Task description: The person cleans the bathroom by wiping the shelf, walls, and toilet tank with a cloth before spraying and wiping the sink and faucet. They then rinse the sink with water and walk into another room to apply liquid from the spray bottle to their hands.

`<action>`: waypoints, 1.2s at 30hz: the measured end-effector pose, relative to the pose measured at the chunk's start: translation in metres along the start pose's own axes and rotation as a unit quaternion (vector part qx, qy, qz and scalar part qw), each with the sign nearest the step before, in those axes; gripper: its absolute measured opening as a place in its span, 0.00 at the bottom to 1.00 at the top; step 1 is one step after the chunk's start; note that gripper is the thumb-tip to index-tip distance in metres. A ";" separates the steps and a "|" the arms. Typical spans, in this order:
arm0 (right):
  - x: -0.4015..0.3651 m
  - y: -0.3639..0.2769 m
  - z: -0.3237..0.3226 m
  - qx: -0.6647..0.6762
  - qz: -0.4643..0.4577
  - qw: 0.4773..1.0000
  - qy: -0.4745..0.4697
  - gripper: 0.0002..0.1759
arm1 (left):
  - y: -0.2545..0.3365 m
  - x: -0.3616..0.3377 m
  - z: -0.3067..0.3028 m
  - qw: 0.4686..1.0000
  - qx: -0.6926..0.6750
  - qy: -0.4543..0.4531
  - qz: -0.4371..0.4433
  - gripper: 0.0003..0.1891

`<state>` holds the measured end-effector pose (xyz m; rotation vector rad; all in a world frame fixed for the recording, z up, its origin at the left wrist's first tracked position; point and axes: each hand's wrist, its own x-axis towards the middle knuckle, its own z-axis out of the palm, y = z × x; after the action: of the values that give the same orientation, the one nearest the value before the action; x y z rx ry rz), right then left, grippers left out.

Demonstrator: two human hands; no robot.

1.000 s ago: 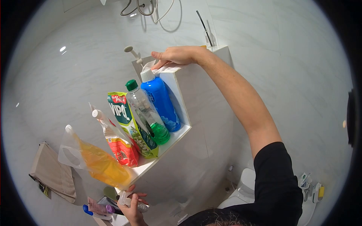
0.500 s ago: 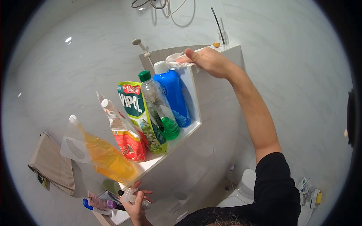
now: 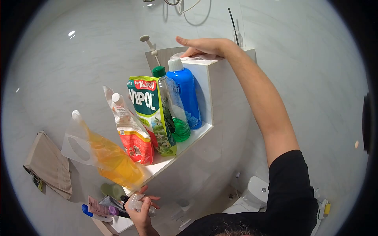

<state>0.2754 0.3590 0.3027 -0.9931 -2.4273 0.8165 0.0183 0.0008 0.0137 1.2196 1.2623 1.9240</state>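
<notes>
Head view: our right hand (image 3: 206, 47) lies over a white cloth (image 3: 201, 58) on top of the ledge (image 3: 199, 63), near the blue bottle (image 3: 187, 92). Its thumb stands wide of the other fingers, which rest on the cloth rather than pinch it. We judge the cloth light, limp and thin, apt to bunch or slide, so a flat palm with spread fingers suits it; whether it is woven or paper we cannot tell. Our left hand (image 3: 141, 211), just below the near corner of the shelf (image 3: 159, 165), has its fingers closed around a sprayer (image 3: 136, 201) of clear plastic. It looks light, smooth and probably slippery if wet; the neck seems the surest place to hold it.

Along the white, hard-edged shelf, the blue bottle is glossy and rounded, and the green bottle (image 3: 181, 128) next to it is see-through, with liquid in its lower part. A shiny green pouch (image 3: 145, 102) stands upright, a creased red pouch (image 3: 136, 147) is beside it, and a yellow pouch (image 3: 112, 161) tilts at the shelf's end, its film soft and likely to sag. Behind, the wall (image 3: 98, 74) is pale, glossy and faintly veined
</notes>
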 end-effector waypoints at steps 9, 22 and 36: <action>-0.006 -0.002 0.006 -0.068 -0.013 0.997 0.035 0.49 | -0.006 0.001 -0.011 1.000 -0.022 -0.021 -0.006 0.22; -0.038 -0.002 0.015 -0.120 -0.066 0.986 0.090 0.52 | -0.001 0.001 -0.010 0.999 -0.024 -0.027 -0.028 0.23; -0.101 0.036 0.081 -0.167 -0.348 0.854 0.349 0.39 | -0.006 0.001 -0.016 0.998 -0.040 -0.043 -0.023 0.22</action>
<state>0.3172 0.2771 0.2049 -0.3276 -2.0289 -0.2117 0.0033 -0.0029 0.0065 1.2083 1.1479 1.8524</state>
